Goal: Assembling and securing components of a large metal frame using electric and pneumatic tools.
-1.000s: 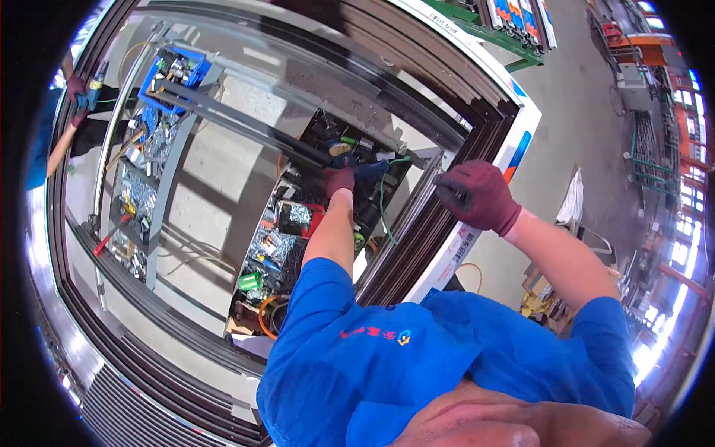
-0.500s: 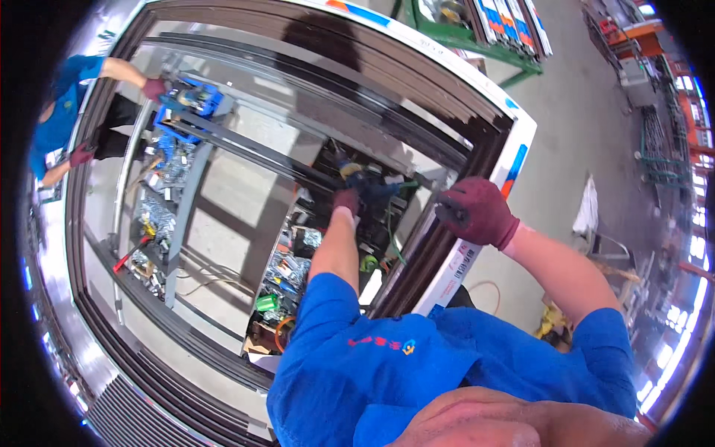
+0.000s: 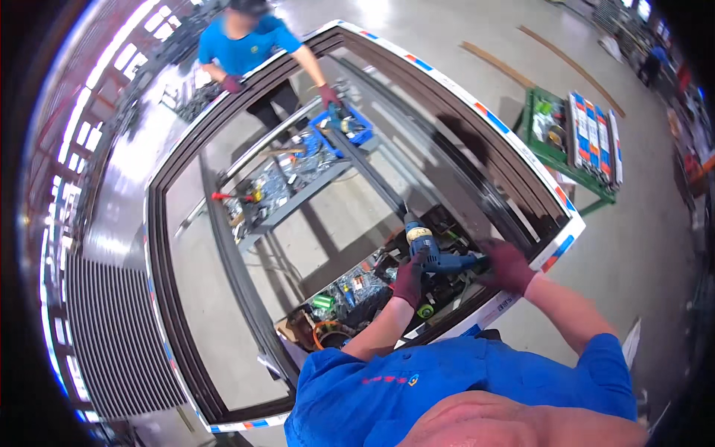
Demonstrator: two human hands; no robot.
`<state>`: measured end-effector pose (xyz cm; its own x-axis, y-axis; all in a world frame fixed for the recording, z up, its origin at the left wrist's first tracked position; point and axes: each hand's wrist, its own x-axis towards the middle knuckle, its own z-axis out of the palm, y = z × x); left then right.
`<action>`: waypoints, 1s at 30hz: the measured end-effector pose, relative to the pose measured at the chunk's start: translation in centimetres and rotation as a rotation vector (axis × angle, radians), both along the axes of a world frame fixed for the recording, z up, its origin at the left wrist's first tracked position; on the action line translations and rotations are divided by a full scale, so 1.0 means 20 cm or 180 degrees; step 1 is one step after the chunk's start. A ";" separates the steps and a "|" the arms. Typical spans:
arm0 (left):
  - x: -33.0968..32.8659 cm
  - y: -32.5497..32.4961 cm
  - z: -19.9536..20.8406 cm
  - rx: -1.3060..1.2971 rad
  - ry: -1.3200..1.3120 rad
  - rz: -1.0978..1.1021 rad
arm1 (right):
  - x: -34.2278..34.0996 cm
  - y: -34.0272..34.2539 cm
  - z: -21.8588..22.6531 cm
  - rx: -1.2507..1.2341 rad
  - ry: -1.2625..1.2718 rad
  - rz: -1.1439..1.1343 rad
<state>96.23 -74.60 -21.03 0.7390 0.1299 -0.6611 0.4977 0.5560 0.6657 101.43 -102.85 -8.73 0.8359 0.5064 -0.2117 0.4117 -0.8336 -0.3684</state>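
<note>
- Blue drill (image 3: 421, 241): inside the brown frame (image 3: 159, 223), above small parts (image 3: 357, 284), nose near a grey bar (image 3: 369, 171).
- Left hand (image 3: 409, 280): holding the drill's body.
- Right hand (image 3: 511, 268): at the handle's end, grip cannot be told.
- Far side: a co-worker (image 3: 257, 46) reaching to a blue bin (image 3: 363, 136).

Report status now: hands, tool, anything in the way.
Maroon-gloved left hand on blue power drill. Maroon-gloved right hand by drill's handle end, grip unclear. Long dark grey metal bar at drill's tip, contact unclear.

Drill (image 3: 423, 244) btwn L hand (image 3: 409, 280) & R hand (image 3: 510, 268), nr side of frame (image 3: 170, 298); bin (image 3: 361, 139) far side, parts (image 3: 277, 177) L of bin, rack (image 3: 555, 165) off R.
</note>
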 end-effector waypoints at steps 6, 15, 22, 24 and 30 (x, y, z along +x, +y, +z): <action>-0.33 0.06 0.42 -0.0500 -0.0603 0.0437 | -0.14 0.57 0.01 0.0931 -0.0104 0.1274; -0.71 -0.08 0.61 0.1396 -0.0401 0.0915 | 0.07 0.61 0.12 0.1841 0.1442 0.2180; -1.30 0.16 0.57 0.4845 0.0912 0.0119 | 0.47 0.69 -0.20 0.1977 0.4130 0.1345; -1.46 0.17 0.44 0.5285 0.1302 0.0083 | 0.57 0.75 -0.05 0.1446 0.4179 0.1348; -1.52 0.21 0.36 0.5157 0.1471 -0.0052 | 0.87 0.97 -0.48 0.1199 0.4327 0.1691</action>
<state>65.79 -70.43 -13.74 0.5431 0.8396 -0.0102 0.7991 -0.5131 0.3132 118.88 -83.47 -18.23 -0.1772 0.8781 -0.4445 -0.1944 -0.4740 -0.8588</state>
